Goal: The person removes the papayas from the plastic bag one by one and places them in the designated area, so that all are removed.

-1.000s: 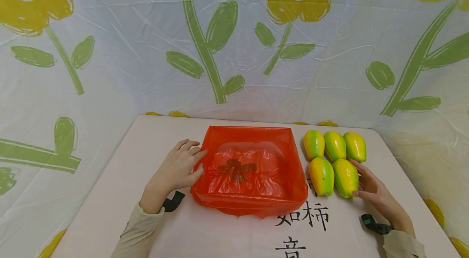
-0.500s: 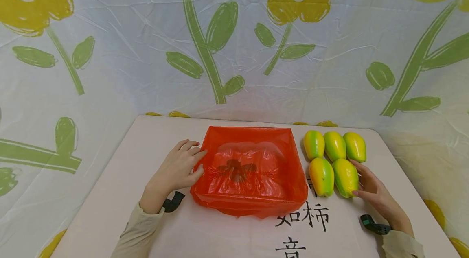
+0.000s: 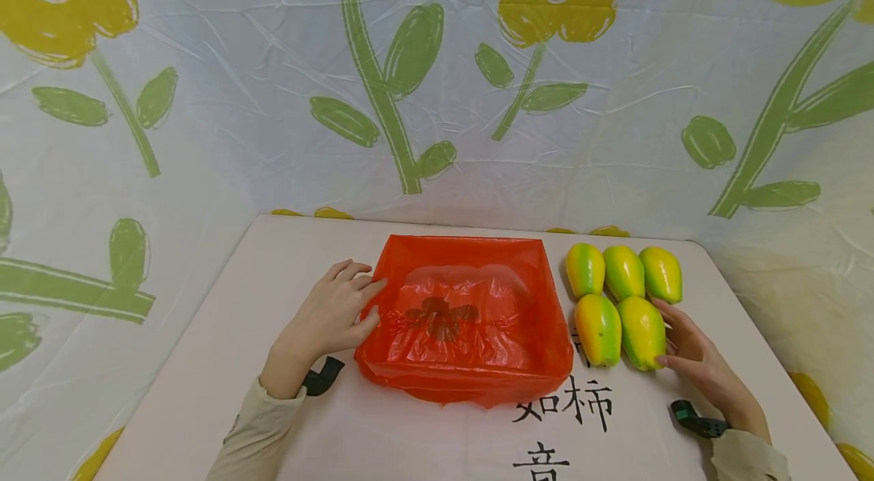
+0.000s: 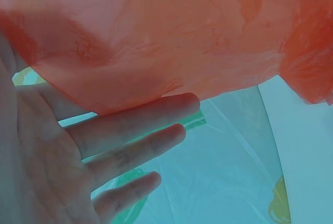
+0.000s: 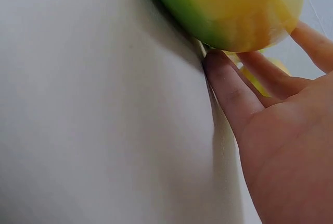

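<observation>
A red plastic bag is spread over a box shape in the middle of the table, its hollow facing up. My left hand rests at the bag's left side. Its fingers extend loosely against the red film in the left wrist view. Right of the bag, several yellow-green papayas stand in two rows. My right hand touches the right side of the front-right papaya, thumb near its lower tip and fingers behind. In the right wrist view these fingers look fairly straight along the papaya.
Another papaya stands beside the touched one, and a back row includes the rightmost papaya. The pale table carries black printed characters. A flower-patterned cloth hangs behind and at both sides.
The front-row papayas have shifted very slightly left, with my right hand moving along. My left hand and the red bag stay where they were.
</observation>
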The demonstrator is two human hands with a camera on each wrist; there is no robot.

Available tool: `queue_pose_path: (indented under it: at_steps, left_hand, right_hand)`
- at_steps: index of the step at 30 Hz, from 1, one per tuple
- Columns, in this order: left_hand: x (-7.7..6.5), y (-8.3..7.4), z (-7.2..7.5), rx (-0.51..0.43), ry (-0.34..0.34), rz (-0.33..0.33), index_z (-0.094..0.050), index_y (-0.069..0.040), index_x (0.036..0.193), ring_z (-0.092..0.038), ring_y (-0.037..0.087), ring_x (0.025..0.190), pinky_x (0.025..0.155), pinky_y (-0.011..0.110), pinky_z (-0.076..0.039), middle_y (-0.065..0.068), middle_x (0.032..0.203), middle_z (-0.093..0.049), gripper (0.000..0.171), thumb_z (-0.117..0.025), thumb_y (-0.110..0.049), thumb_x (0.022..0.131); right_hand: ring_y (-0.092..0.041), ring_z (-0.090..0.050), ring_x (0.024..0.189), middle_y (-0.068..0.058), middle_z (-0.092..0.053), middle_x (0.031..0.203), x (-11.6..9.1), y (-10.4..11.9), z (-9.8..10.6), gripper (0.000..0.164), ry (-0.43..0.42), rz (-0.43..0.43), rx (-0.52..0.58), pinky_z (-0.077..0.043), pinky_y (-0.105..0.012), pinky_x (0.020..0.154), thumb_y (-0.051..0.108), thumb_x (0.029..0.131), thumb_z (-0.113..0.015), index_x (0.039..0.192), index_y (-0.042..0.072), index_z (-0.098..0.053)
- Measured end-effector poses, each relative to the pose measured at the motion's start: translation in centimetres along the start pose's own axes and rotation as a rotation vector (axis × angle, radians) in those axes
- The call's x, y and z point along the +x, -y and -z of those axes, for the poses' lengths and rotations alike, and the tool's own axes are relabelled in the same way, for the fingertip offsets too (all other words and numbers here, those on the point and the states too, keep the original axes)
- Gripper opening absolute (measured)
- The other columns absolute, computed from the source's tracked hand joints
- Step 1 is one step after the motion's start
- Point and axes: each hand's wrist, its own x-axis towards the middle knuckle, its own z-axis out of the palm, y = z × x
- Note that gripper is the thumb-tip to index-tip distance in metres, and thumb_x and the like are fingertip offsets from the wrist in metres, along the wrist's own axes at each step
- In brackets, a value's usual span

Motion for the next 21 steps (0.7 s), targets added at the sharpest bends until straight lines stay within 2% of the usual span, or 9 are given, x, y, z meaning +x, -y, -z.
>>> queue_pose_path:
  at_steps: [10, 16, 21]
  left_hand:
    - [-0.03, 0.02, 0.02, -0.03, -0.001, 0.025, -0.069, -0.004, 0.123, -0.056, 0.033, 0.115, 0.107, 0.054, -0.037, 0.011, 0.111, -0.072, 0.044, -0.06, -0.022, 0.084]
    - [0.02, 0.06, 0.08, -0.02, -0.009, 0.024, -0.07, -0.004, 0.121, -0.056, 0.034, 0.114, 0.105, 0.054, -0.038, 0.012, 0.11, -0.071, 0.043, -0.059, -0.022, 0.084]
    - [0.04, -0.03, 0.21, -0.021, 0.002, 0.03, -0.07, -0.005, 0.122, -0.056, 0.034, 0.114, 0.106, 0.054, -0.038, 0.012, 0.112, -0.071, 0.043, -0.059, -0.023, 0.084]
  right_hand:
    - [0.001, -0.035, 0.133, 0.008, -0.029, 0.156, 0.03, -0.01, 0.1, 0.078, -0.014, 0.017, 0.0, -0.033, -0.008, 0.098, -0.016, 0.087, -0.05, 0.156, -0.002, -0.015]
    - [-0.001, -0.04, 0.132, 0.0, -0.031, 0.156, 0.12, 0.28, 0.2, 0.071, -0.029, 0.053, 0.014, -0.034, -0.008, 0.099, -0.017, 0.09, -0.044, 0.154, -0.006, -0.016]
    - [-0.002, -0.041, 0.131, -0.001, -0.037, 0.153, 0.18, 0.73, 0.27, 0.066, -0.062, 0.062, -0.028, -0.038, -0.01, 0.099, -0.016, 0.092, -0.043, 0.153, -0.006, -0.02]
